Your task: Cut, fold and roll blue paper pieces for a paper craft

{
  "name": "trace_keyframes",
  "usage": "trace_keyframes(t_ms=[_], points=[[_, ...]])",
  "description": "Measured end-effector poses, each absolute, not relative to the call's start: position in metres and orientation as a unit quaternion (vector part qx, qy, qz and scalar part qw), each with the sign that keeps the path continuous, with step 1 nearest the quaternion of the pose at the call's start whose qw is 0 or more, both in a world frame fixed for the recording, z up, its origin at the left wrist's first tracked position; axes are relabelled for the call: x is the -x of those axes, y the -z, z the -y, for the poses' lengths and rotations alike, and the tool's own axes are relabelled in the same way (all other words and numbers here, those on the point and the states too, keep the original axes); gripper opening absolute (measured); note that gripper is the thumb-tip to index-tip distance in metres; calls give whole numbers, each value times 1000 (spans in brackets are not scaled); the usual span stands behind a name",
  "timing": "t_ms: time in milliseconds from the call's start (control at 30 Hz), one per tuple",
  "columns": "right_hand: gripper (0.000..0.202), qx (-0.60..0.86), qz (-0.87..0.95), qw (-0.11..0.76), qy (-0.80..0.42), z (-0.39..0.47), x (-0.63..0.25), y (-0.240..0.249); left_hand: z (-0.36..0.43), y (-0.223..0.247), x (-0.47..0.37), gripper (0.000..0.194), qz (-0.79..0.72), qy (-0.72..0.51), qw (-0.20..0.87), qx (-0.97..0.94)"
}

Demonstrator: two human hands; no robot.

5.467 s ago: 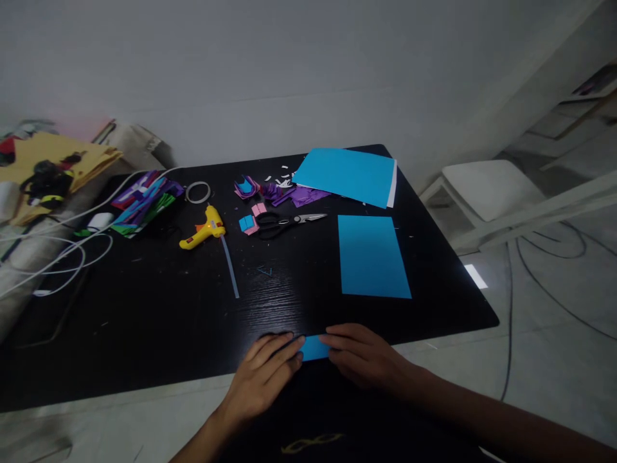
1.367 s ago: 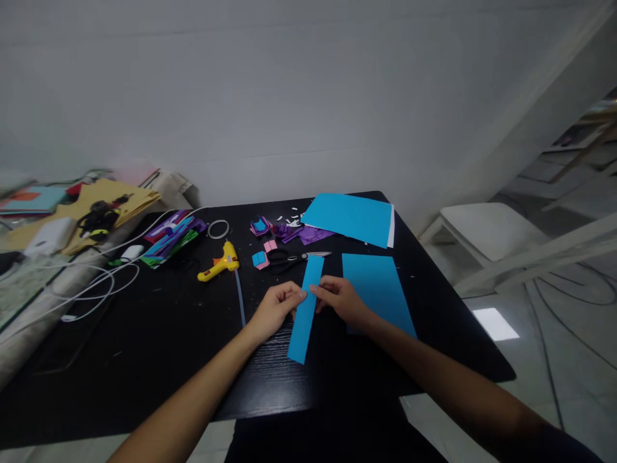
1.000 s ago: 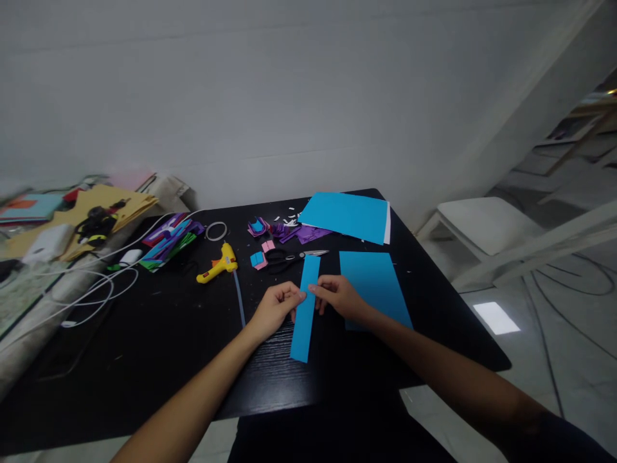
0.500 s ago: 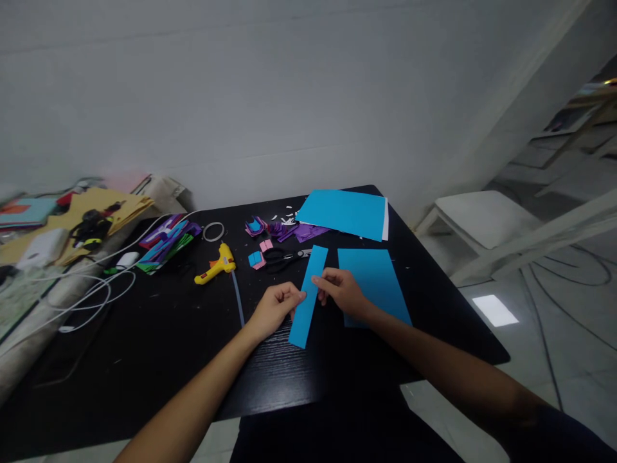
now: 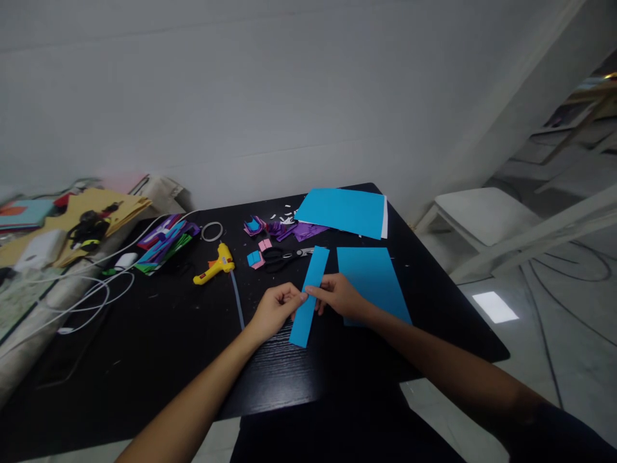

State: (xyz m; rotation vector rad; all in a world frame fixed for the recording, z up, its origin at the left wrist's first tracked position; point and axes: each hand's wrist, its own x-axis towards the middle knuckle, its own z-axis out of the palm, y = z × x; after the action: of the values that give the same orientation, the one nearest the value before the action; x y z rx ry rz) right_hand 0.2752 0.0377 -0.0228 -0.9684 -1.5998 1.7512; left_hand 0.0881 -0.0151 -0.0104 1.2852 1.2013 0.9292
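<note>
A narrow blue paper strip [image 5: 303, 323] is held at a slant above the black table. My left hand [image 5: 274, 310] pinches its left edge, thumb on top and fingers underneath. From the other side my right hand [image 5: 341, 296] grips the strip near the middle, its thumb almost meeting the left thumb. Partly under my right forearm lies a larger blue paper sheet [image 5: 369, 276]. Beyond the strip's upper end rest black-handled scissors [image 5: 284, 254], beside small folded pink and blue paper pieces [image 5: 255, 258].
A yellow glue gun [image 5: 220, 264] with a glue stick lies left of my hands. At the back are a blue paper stack [image 5: 342, 211], purple paper scraps [image 5: 308, 231] and a grey ring [image 5: 211, 231]. White cables [image 5: 103, 283] loop at left. A white chair [image 5: 486, 215] stands at right.
My right thumb has slid across the strip towards the left thumb, and my right hand has come slightly lower and closer. The strip stays nearly in place.
</note>
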Motion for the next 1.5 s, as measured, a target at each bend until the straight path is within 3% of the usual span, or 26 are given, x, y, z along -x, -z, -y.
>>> trace_keyframes(t_ms=[500, 967, 1500], points=[[46, 381, 599, 292, -640, -38, -275, 19, 14, 13, -87, 43, -517, -389, 540, -539], [49, 421, 553, 365, -619, -40, -277, 16, 13, 16, -84, 42, -527, -396, 521, -542], [44, 398, 537, 362, -650, -40, -276, 18, 14, 15, -85, 41, -514, -398, 534, -541]])
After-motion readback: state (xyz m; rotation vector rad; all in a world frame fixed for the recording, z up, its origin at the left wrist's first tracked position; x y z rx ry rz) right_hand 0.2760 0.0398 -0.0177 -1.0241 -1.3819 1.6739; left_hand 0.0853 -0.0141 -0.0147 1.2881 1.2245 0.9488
